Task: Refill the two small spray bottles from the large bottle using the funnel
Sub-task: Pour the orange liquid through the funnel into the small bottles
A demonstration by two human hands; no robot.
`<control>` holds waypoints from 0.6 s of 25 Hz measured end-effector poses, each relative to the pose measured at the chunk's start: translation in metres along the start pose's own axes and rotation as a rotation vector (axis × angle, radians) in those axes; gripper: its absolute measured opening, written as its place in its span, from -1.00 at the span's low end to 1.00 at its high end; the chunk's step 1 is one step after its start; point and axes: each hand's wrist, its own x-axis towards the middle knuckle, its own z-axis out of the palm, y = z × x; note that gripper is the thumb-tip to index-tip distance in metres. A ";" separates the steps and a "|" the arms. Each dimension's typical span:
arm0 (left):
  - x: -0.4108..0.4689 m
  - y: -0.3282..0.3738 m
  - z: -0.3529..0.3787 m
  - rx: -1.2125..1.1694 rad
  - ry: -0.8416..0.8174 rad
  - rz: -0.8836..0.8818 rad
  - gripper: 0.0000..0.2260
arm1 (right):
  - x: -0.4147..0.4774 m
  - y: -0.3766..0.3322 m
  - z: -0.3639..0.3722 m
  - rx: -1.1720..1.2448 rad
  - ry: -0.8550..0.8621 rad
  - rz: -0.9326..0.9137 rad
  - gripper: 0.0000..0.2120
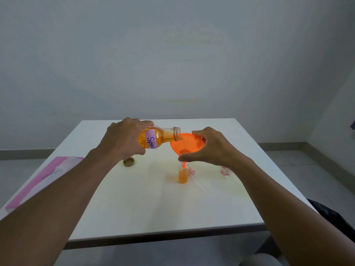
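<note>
My left hand point(123, 138) grips the large clear bottle point(161, 136) of orange liquid, which has a purple label. The bottle lies tipped almost level, its open mouth over the rim of the orange funnel point(187, 144). My right hand point(209, 146) holds the funnel by its rim, thumb in front and fingers behind. The funnel's stem sits in the neck of a small spray bottle point(183, 175), which stands upright and is mostly full of orange liquid. A second small bottle point(225, 172), clear with a pink pattern, stands to the right, partly hidden by my right wrist.
A gold cap point(128, 162) lies upside down on the white table point(134, 204), left of the small bottle. A pink spray head point(192, 172) lies just right of the filled bottle. A pink sheet point(44, 179) lies at the table's left edge.
</note>
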 end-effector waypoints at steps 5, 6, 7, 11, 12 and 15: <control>0.000 0.000 -0.001 0.010 -0.001 -0.002 -0.27 | -0.001 0.000 0.000 0.007 -0.003 0.009 -0.11; 0.000 0.000 -0.001 0.013 -0.001 0.000 -0.27 | -0.002 0.000 0.000 0.006 -0.004 0.006 -0.12; 0.001 0.000 -0.001 0.014 -0.001 0.002 -0.27 | -0.002 0.000 0.000 0.008 -0.003 0.003 -0.14; 0.000 0.001 -0.001 0.011 -0.005 -0.002 -0.28 | -0.001 0.000 0.001 0.010 -0.002 0.013 -0.09; 0.000 0.001 -0.002 0.014 -0.005 -0.002 -0.27 | -0.001 0.000 0.001 0.008 -0.002 0.013 -0.08; 0.000 0.000 -0.002 0.017 -0.004 0.003 -0.28 | 0.000 0.000 0.001 0.004 0.000 0.005 -0.10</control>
